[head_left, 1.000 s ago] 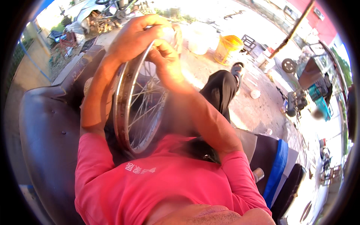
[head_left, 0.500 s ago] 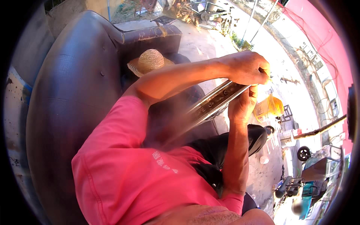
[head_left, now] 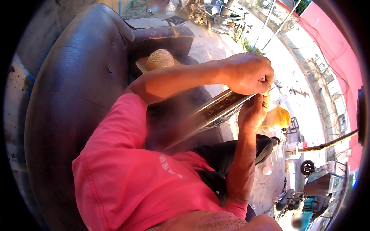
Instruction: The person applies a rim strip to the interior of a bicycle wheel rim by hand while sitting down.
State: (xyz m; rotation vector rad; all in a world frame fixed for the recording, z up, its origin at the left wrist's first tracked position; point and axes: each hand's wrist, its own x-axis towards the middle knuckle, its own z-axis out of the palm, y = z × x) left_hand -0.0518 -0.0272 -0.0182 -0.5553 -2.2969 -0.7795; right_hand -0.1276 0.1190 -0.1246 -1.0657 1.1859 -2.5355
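Observation:
A long, narrow metal rail [head_left: 217, 107] with a dark channel and several round holes slants up and to the right in front of my red shirt. My left hand [head_left: 248, 74] reaches across from the left and lies over the rail's upper end, fingers curled closed on it. Just below, my right hand [head_left: 253, 114] is closed against the same end from underneath, thumb pointing up. The fingertips of both hands meet there; any small part between them is hidden. The rail's lower end fades into a blur near my chest.
A brown leather sofa [head_left: 69, 96] fills the left, with a straw hat [head_left: 160, 59] on its seat. Beyond my right hand are a yellow bag [head_left: 278, 117] and a wooden stick [head_left: 331, 142]. A wheeled cart [head_left: 322, 184] stands at the lower right, with metal scrap [head_left: 219, 17] at the top.
The view has shifted slightly. My left hand has turned and dropped a little at the rail's end, and my right hand has moved slightly right. Both still hold the rail.

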